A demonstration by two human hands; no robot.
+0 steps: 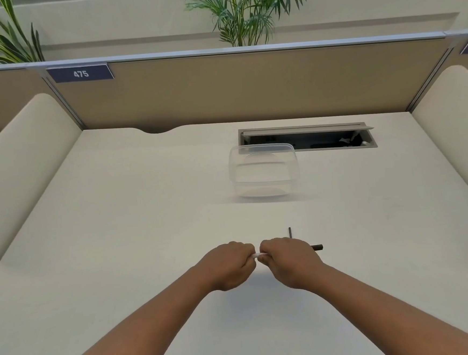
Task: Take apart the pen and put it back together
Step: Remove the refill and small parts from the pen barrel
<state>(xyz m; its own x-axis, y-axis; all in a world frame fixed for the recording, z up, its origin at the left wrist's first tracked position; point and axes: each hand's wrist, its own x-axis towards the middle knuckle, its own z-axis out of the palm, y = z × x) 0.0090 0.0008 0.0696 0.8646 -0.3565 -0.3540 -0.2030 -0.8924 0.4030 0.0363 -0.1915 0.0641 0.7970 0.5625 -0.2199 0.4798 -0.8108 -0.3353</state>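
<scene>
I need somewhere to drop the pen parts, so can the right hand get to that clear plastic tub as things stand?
Probably yes, but not right away. The desk between the right hand and the clear plastic tub is bare, apart from a thin dark rod lying just past the hand. However, both hands are closed on the white pen piece.

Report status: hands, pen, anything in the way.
Left hand and right hand both shut on white pen. Dark pen parts beside right hand. Clear container well clear.

The dark blue sign (80,73) on the tan partition (248,86) reads 475 in white numerals.
</scene>
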